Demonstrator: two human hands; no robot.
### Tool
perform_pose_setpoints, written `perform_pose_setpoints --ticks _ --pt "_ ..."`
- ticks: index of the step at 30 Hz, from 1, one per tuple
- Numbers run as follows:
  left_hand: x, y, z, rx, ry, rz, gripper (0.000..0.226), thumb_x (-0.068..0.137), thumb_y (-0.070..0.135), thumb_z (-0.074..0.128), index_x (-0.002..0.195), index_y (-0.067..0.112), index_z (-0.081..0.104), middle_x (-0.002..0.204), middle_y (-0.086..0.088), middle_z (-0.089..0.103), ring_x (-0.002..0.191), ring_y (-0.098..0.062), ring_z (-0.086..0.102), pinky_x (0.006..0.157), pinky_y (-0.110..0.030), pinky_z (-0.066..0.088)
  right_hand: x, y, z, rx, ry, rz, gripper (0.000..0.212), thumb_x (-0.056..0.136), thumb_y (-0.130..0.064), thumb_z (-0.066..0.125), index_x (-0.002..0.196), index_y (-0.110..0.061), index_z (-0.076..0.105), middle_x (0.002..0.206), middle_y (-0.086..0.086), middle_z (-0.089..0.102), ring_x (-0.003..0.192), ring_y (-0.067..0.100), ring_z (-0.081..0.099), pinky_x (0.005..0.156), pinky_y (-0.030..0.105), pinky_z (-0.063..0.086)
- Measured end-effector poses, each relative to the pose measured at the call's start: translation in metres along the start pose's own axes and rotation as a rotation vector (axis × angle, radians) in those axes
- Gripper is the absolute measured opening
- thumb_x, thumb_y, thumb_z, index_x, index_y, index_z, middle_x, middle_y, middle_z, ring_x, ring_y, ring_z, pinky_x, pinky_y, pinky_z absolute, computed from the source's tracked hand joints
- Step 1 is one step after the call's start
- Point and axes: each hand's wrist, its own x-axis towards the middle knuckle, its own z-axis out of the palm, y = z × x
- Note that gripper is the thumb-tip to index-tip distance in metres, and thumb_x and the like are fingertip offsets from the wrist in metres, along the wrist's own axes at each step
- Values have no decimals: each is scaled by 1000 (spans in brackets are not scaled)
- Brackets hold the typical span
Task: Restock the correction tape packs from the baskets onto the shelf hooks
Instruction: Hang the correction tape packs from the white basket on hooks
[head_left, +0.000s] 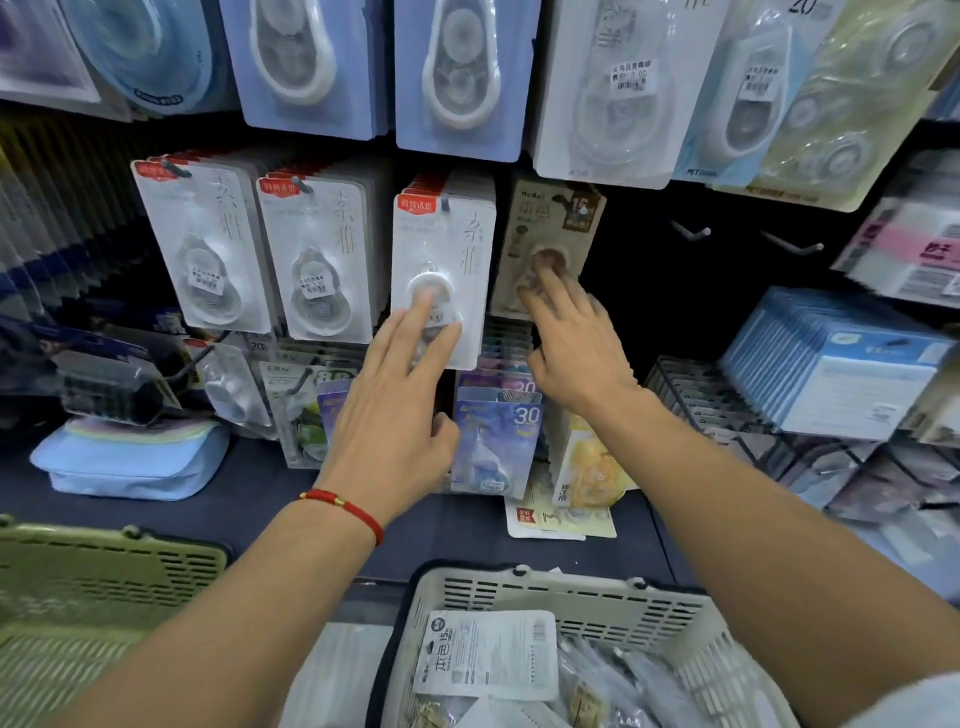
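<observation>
Both hands were raised to the shelf face with fingers straight and spread, nothing being gripped by either. The left hand (387, 415), a red cord bracelet (345, 506) worn at its wrist, was laid with its fingertips against the blister of the white correction tape pack (441, 270) hanging at the front of its hook. The right hand (574, 343) was pressed by its fingertips against the beige correction tape pack (545, 244) hung on the neighbouring hook just to the right, that pack being slightly tilted. Two further rows of white packs (260, 249) were hung to the left of these, and two bare hooks (691, 231) were seen against the dark back panel to the right. Larger blue-carded packs (457, 73) were hung on the row above. Below the arms, a pale basket (571, 597) was set near the shelf edge, with more packs lying in it, one white card (488, 654) lying uppermost. A green basket (104, 566) was placed to the left of it, and a light blue pouch (135, 457) was lying on the shelf ledge.
</observation>
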Motion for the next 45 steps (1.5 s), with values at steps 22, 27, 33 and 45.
perform_pose_setpoints --ticks 22,27,33,45 --pt "-199 8 94 -18 -1164 -382 69 92 -1 59 154 24 43 152 -6 52 132 -25 56 103 -34 54 -331 -74 103 301 -760 -422 58 110 -51 40 163 -28 32 170 -3 33 157 25 26 129 62 2" --pt "-174 11 88 -371 -498 -690 69 85 -3 72 144 22 46 138 0 57 130 -23 55 94 -25 55 -297 -56 83 814 -375 141 30 113 -18 46 93 -11 68 84 8 70 74 22 66 78 39 59" --pt "-178 19 91 -969 -575 -1063 36 96 17 76 130 12 65 119 -4 78 110 -28 75 99 -51 59 -257 -76 85 1469 -548 670 41 111 -36 51 100 -5 76 94 6 80 88 25 75 82 40 59" --pt "-176 -12 79 -890 91 -1249 18 98 11 65 103 28 65 103 3 76 93 -23 73 78 -42 61 -290 -53 130 310 -652 -185 53 110 -20 44 161 -22 31 163 9 43 138 32 55 112 46 45"
